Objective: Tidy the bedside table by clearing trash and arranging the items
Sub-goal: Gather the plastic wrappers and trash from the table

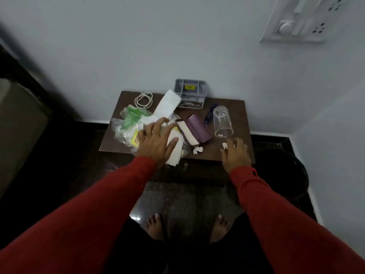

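Two hands are spread over the bedside table (233,107). The left hand (156,139), fingers splayed, is pressed on the plastic and paper trash (128,123) at nine o'clock. The right hand (236,153), open and holding nothing, is beside a paper scrap (224,145) at five o'clock.

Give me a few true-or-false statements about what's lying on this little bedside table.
1. The clear drinking glass lies on its side. True.
2. The purple hard-shell case is closed. False: it lies open, its pale lining showing.
3. The left hand rests spread on the heap of clear plastic bags and white paper. True.
4. The coiled white cable sits inside the grey plastic organiser tray. False: it lies on the brown wooden tabletop, left of the tray.
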A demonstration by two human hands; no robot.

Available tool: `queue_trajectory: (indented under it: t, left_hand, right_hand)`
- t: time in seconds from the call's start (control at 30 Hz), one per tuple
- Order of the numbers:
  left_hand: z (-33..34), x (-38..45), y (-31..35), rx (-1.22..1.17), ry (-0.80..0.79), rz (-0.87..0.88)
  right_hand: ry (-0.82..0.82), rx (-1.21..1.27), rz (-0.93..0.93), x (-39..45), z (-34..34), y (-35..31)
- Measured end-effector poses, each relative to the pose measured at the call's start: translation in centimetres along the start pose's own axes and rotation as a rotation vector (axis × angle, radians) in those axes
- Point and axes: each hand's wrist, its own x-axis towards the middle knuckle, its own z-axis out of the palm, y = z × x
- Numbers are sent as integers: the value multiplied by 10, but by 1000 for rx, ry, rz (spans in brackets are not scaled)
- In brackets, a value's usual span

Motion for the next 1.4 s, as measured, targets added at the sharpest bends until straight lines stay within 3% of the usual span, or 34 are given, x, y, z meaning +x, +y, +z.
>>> queue_trajectory:
  t: [0.13,0.23,0.33,0.43,0.5,0.6,0.67,0.77,0.93,1.1,1.23,1.4]
  left_hand:
    - [-2,-15,12,-97,2,100]
    - [-1,-16,15,-287,-124,30]
    - [6,-14,34,-596,-257,-239]
    - [14,-1,63,-1047,-467,-712]
    - [18,8,79,-1327,-590,-922]
    - [27,20,91,-1634,-478,-1025]
    - [34,25,92,-1613,-341,-1015]
    - [44,24,86,-1298,-266,-937]
    - [50,25,64,-1057,-216,-955]
    - [50,26,55,-994,-225,-873]
    - [49,24,54,-972,-290,-806]
    - [47,18,48,-1006,-308,-790]
  right_hand:
    - [-253,-58,93,1,0,-2]
    - [-278,56,74,4,-1,-7]
    - [-174,344,-33,1,-6,-22]
    - [-145,522,-170,1,-17,-47]
    - [-165,610,-262,3,-26,-62]
    - [-231,669,-332,6,-37,-75]
    - [-146,701,-298,10,-36,-75]
    - [-51,601,-175,20,-25,-69]
    - [-262,350,42,24,-15,-65]
    - [-429,48,-41,26,-9,-65]
    - [-375,80,-26,40,-6,-67]
    - [-318,346,-11,54,-6,-70]
